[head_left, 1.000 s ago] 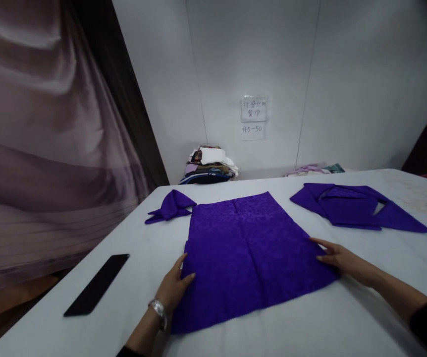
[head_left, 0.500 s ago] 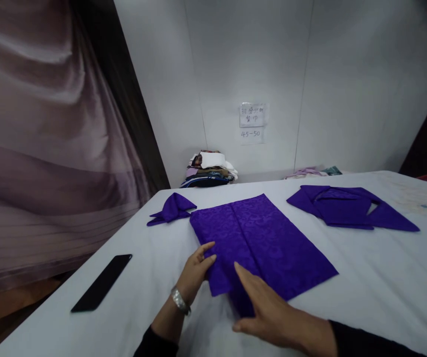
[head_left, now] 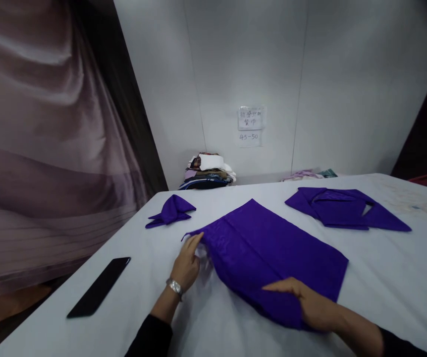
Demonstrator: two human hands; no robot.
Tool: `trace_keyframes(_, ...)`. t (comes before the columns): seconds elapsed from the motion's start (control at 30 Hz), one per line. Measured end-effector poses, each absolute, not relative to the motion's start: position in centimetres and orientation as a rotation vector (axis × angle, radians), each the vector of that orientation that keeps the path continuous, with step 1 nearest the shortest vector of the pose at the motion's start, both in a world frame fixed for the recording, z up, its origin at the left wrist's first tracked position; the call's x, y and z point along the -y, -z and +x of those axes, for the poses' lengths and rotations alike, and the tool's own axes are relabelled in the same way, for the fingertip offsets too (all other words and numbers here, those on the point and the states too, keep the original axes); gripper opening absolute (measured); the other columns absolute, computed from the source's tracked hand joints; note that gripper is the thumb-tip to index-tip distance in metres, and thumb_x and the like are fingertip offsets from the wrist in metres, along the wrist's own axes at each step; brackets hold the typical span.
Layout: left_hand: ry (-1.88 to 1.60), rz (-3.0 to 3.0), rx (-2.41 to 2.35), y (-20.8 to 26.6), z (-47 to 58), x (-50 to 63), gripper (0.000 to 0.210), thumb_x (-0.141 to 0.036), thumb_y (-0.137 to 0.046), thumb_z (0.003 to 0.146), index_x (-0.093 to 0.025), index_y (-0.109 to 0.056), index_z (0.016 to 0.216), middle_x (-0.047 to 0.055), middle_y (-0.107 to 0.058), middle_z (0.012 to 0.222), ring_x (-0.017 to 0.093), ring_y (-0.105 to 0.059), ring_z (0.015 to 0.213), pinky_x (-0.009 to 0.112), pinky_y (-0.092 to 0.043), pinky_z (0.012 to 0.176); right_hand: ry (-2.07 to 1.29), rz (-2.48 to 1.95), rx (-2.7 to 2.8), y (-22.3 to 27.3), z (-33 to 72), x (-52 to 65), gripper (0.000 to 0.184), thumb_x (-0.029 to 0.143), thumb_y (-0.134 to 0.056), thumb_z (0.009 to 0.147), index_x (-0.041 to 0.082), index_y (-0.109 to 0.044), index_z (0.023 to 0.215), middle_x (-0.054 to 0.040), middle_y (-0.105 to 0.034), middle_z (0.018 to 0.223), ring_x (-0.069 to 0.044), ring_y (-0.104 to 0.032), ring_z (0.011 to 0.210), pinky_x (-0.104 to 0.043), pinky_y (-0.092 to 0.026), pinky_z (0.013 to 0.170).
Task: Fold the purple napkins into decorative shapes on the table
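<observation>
A purple patterned cloth napkin (head_left: 273,243) lies turned askew on the white-covered table (head_left: 213,317), its near edge raised and bowed. My left hand (head_left: 186,265), with a silver bracelet at the wrist, pinches its left corner, and a small tip of cloth sticks out beyond the fingers. My right hand (head_left: 310,302) grips the near right part of the same napkin, index finger stretched along the top of it; the thumb is hidden under the cloth. To the left sits a small folded purple napkin (head_left: 172,210). Another folded purple napkin (head_left: 342,208) lies flat at the far right.
A black phone-like slab (head_left: 99,287) rests near the table's left edge. Behind the table are a stack of folded clothes (head_left: 208,172) and some pinkish cloth (head_left: 302,174). Handwritten paper signs (head_left: 250,126) hang on the white wall. A draped curtain (head_left: 42,148) fills the left side.
The napkin has been turned and its near edge lifted. My left hand has moved a little left to its corner. My right hand has shifted right and now grips the cloth.
</observation>
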State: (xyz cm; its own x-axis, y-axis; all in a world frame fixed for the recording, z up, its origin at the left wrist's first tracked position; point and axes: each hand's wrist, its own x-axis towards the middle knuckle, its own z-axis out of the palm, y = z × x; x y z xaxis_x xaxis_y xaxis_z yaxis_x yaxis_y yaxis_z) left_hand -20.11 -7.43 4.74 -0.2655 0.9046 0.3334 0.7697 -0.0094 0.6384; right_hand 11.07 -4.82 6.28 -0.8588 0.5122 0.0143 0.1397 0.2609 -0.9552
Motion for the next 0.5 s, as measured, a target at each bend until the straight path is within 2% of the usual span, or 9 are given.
trace_keyframes(0.07, -0.928, 1.965, -2.057, -3.5, -21.1, 7.3, 0.071, 0.0, -0.041, 0.058, -0.024, -0.045, 0.125, 0.004, -0.033, 0.14, 0.02, -0.03, 0.128, 0.039, -0.029, 0.105, -1.555, -0.813, 2.263, -6.1, 14.0, 4.8, 0.035, 0.044, -0.056, 0.077, 0.026, -0.065, 0.106, -0.0038, -0.065, 0.102, -0.025, -0.058, 0.095, -0.037, -0.045, 0.085)
trace_keyframes(0.13, -0.704, 2.027, -2.066, -2.4, -21.8, 7.1, 0.07, 0.001, -0.044, 0.054, -0.023, -0.051, 0.119, 0.005, -0.03, 0.142, 0.023, -0.025, 0.131, 0.042, -0.026, 0.106, -1.463, -0.976, 2.307, -6.0, 16.6, 4.5, 0.034, 0.044, -0.06, 0.074, 0.026, -0.067, 0.102, -0.0053, -0.065, 0.101, -0.025, -0.058, 0.095, -0.037, -0.045, 0.085)
trace_keyframes(0.2, -0.549, 2.035, -2.101, -1.6, -22.4, 7.0, 0.059, 0.0, -0.048, 0.053, -0.022, -0.06, 0.107, 0.006, -0.034, 0.14, 0.026, -0.023, 0.131, 0.045, -0.026, 0.105, -1.44, -1.054, 2.335, -6.2, 18.8, 4.2, 0.033, 0.044, -0.06, 0.073, 0.026, -0.068, 0.099, -0.0069, -0.065, 0.099, -0.026, -0.058, 0.093, -0.037, -0.045, 0.084)
trace_keyframes(0.27, -0.517, 2.018, -2.128, -1.4, -23.2, 6.9, 0.041, -0.003, -0.051, 0.053, -0.021, -0.064, 0.087, 0.007, -0.045, 0.132, 0.028, -0.027, 0.129, 0.045, -0.027, 0.103, -1.433, -1.092, 2.321, -6.5, 20.5, 3.7, 0.032, 0.044, -0.061, 0.072, 0.025, -0.069, 0.097, -0.0078, -0.065, 0.098, -0.026, -0.058, 0.093, -0.038, -0.045, 0.085)
trace_keyframes(0.33, -0.608, 1.96, -2.067, -1.7, -23.8, 6.7, 0.023, -0.006, -0.051, 0.054, -0.021, -0.061, 0.07, 0.006, -0.06, 0.114, 0.026, -0.043, 0.118, 0.042, -0.034, 0.098, -1.405, -1.127, 2.266, -6.8, 21.5, 2.9, 0.032, 0.044, -0.062, 0.071, 0.025, -0.07, 0.095, -0.0079, -0.065, 0.099, -0.027, -0.058, 0.095, -0.038, -0.044, 0.087)
trace_keyframes(0.4, -0.773, 1.803, -1.94, -2.6, -24.0, 6.1, 0.011, -0.011, -0.051, 0.056, -0.021, -0.053, 0.06, 0.002, -0.068, 0.088, 0.021, -0.059, 0.092, 0.035, -0.044, 0.084, -1.421, -1.132, 2.173, -7.0, 21.8, 1.3, 0.032, 0.044, -0.063, 0.07, 0.023, -0.07, 0.094, -0.0077, -0.065, 0.099, -0.027, -0.058, 0.096, -0.037, -0.043, 0.087)
trace_keyframes(0.5, -1.003, 1.577, -1.894, -4.7, -23.1, 3.6, 0.009, -0.016, -0.052, 0.057, -0.021, -0.046, 0.054, -0.004, -0.062, 0.057, 0.015, -0.058, 0.062, 0.027, -0.046, 0.061, -1.592, -1.074, 2.004, -8.0, 20.9, -2.7, 0.034, 0.045, -0.061, 0.072, 0.019, -0.069, 0.092, -0.0089, -0.067, 0.093, -0.026, -0.062, 0.088, -0.036, -0.048, 0.079)
